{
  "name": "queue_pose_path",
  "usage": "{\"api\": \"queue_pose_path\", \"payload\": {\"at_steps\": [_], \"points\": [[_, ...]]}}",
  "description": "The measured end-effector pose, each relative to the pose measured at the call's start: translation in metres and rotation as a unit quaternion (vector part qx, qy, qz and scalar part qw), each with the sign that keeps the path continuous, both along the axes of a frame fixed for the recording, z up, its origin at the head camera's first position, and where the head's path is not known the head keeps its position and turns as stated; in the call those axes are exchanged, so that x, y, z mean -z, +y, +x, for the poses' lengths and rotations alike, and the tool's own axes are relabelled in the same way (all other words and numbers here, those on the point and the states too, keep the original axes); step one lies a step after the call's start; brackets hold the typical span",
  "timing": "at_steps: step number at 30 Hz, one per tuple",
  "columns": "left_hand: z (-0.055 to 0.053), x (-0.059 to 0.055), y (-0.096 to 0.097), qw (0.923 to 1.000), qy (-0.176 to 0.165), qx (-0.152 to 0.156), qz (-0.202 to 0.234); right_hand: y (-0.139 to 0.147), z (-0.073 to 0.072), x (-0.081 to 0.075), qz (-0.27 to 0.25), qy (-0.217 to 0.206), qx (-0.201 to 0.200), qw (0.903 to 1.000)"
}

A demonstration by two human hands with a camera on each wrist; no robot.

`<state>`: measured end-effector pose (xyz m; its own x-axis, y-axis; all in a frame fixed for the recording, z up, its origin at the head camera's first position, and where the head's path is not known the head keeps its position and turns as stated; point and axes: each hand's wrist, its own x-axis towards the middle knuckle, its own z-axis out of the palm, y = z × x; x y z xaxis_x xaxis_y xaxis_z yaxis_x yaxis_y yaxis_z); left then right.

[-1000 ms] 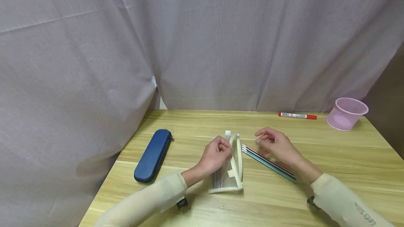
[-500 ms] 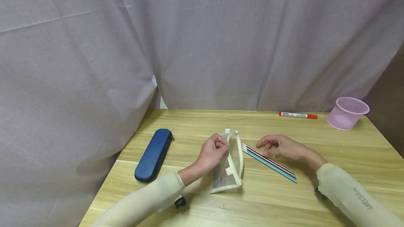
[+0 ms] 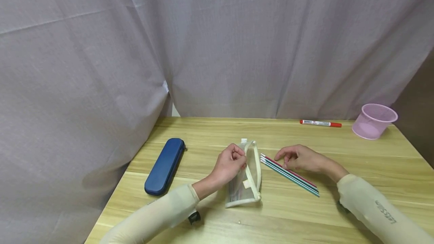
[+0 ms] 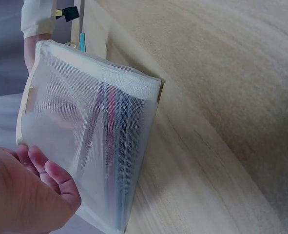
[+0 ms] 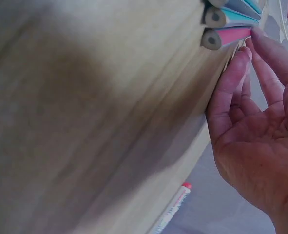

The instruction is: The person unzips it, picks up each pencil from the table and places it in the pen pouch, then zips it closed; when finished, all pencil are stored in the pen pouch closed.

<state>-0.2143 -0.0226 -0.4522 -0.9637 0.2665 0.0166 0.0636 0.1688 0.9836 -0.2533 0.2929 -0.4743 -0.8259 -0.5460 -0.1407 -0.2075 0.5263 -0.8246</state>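
My left hand (image 3: 230, 165) pinches the cream zip edge of a see-through mesh pencil pouch (image 3: 241, 193). The pouch gapes toward the right, and several dark and red pencils (image 4: 112, 146) show through its mesh in the left wrist view. On the table to its right lie a red pencil (image 3: 306, 180) and teal pencils (image 3: 298, 186) side by side, eraser ends toward the pouch. My right hand (image 3: 303, 158) has its thumb and fingertips at the red pencil, seemingly pinching it. In the right wrist view the thumb covers part of that red pencil (image 5: 231, 35); its unsharpened end shows.
A blue zipped case (image 3: 164, 166) lies on the left of the wooden table (image 3: 217, 131). At the back right are a red-and-white marker (image 3: 320, 123) and a pink mesh cup (image 3: 369, 125). A grey curtain (image 3: 230, 48) hangs behind.
My right hand has come down onto the red pencil and stayed there. My left hand has tilted the pouch slightly, keeping its grip on the edge.
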Motion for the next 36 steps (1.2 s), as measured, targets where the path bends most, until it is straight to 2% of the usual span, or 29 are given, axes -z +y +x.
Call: {"api": "queue_pose_path", "payload": {"at_steps": [4, 10, 17, 21, 23, 26, 30, 32, 34, 36], "points": [[0.0, 0.0, 0.002, 1.0, 0.0, -0.001, -0.002, -0.008, 0.003, -0.006, 0.061, 0.048, 0.023, 0.9967], [0.0, -0.001, 0.004, 1.0, -0.003, 0.001, 0.0, -0.019, 0.008, -0.012, 0.162, 0.123, 0.044, 0.9781], [-0.002, -0.002, 0.002, 0.9999, -0.001, 0.011, 0.0, -0.022, 0.008, -0.014, 0.191, 0.141, 0.053, 0.9699], [-0.001, -0.002, -0.004, 1.0, 0.001, 0.001, -0.002, -0.032, 0.005, -0.016, 0.204, 0.183, 0.054, 0.9602], [-0.001, -0.002, -0.007, 1.0, 0.004, 0.0, -0.004, -0.039, 0.005, -0.019, 0.205, 0.21, 0.069, 0.9534], [-0.001, -0.001, -0.007, 0.9999, 0.006, 0.009, -0.004, -0.047, 0.008, -0.023, 0.178, 0.246, 0.103, 0.9471], [-0.001, 0.001, -0.005, 0.9999, 0.004, 0.009, -0.003, -0.061, 0.015, -0.027, 0.085, 0.267, 0.139, 0.9499], [-0.001, 0.001, -0.004, 1.0, 0.004, 0.008, -0.001, -0.068, 0.02, -0.03, 0.021, 0.256, 0.154, 0.954], [-0.001, 0.001, -0.002, 1.0, 0.003, 0.009, 0.002, -0.075, 0.026, -0.033, -0.044, 0.226, 0.173, 0.9576], [-0.001, 0.0, -0.001, 0.9999, 0.002, 0.011, 0.004, -0.082, 0.032, -0.036, -0.104, 0.188, 0.196, 0.9567]]}}
